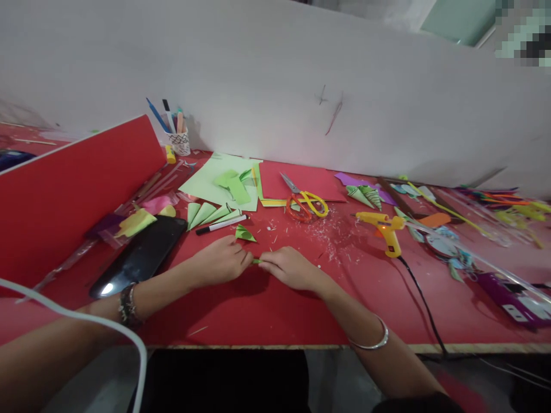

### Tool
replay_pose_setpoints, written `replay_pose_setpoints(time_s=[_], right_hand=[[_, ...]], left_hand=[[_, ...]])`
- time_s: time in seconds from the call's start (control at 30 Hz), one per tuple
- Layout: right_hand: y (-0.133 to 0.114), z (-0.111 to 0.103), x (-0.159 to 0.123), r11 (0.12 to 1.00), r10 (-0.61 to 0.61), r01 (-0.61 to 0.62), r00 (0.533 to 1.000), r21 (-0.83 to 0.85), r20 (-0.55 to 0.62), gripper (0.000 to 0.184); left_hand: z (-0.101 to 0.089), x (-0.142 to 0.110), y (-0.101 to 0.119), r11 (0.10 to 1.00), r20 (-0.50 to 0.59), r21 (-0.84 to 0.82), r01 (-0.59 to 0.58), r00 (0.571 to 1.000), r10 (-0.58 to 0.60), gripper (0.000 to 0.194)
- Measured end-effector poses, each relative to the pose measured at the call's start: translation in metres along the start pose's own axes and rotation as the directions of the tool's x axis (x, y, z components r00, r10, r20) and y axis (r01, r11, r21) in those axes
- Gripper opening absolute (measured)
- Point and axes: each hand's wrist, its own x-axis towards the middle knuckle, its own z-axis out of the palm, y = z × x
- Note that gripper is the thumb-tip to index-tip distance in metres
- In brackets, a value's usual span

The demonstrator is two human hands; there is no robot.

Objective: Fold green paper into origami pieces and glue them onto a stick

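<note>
Both hands meet over the red tabletop (pixel 275 321). My left hand (pixel 226 259) is closed, its fingers pinched on a small piece of green paper (pixel 257 261). From the other side, my right hand (pixel 293 268) pinches the same green paper, most of which the fingers hide. Just beyond my left fingertips lies a folded green paper piece (pixel 245 233) with dark lines. A black-and-white marker (pixel 221 224) rests behind it, beside several pale green paper cones (pixel 201 214). Farther back, scissors (pixel 307 201) with orange and yellow handles lie partly on a red sheet (pixel 297 182).
A yellow glue gun (pixel 385 229) stands at right, its black cord (pixel 424 304) running over the front edge. A dark glossy tray-like object (pixel 142 255) lies left, near a red board (pixel 81 201). A pen cup (pixel 179 142) is at the back. A white cable (pixel 107 324) crosses the lower left.
</note>
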Motion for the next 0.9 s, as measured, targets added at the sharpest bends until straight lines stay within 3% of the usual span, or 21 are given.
replay_pose_setpoints(time_s=[0.07,0.2,0.33,0.47,0.57,0.7,0.9], right_hand=[[0.000,-0.001,-0.001,0.966,0.018,-0.030,0.999,0.258,0.048,0.027],[0.002,0.001,-0.004,0.730,0.034,-0.200,0.966,0.654,0.258,0.029],[0.005,-0.001,-0.004,0.579,-0.043,-0.257,0.938,0.774,0.344,0.030],[0.006,-0.004,-0.004,0.524,-0.066,-0.297,0.920,0.798,0.386,0.030],[0.005,-0.003,-0.003,0.558,-0.045,-0.297,0.922,0.775,0.386,0.031],[0.002,-0.002,-0.001,0.667,0.033,-0.276,0.939,0.692,0.343,0.028],[0.012,-0.014,-0.004,0.901,0.081,-0.109,0.993,0.420,0.084,0.019]], left_hand=[[-0.004,0.000,-0.002,0.998,-0.027,0.049,-0.034,0.999,0.036,0.025],[-0.014,0.000,-0.006,0.987,-0.013,0.113,-0.113,0.993,0.116,0.023],[-0.020,0.002,-0.006,0.981,-0.015,0.133,-0.138,0.990,0.142,0.023],[-0.019,0.003,-0.001,0.991,-0.033,0.107,-0.084,0.996,0.088,0.027],[-0.015,0.001,0.000,0.995,-0.052,0.088,-0.056,0.997,0.061,0.028],[-0.005,-0.002,0.001,0.996,-0.019,0.085,-0.025,0.999,0.027,0.028],[0.007,-0.004,-0.001,0.998,0.033,0.018,0.060,0.998,-0.060,0.035]])
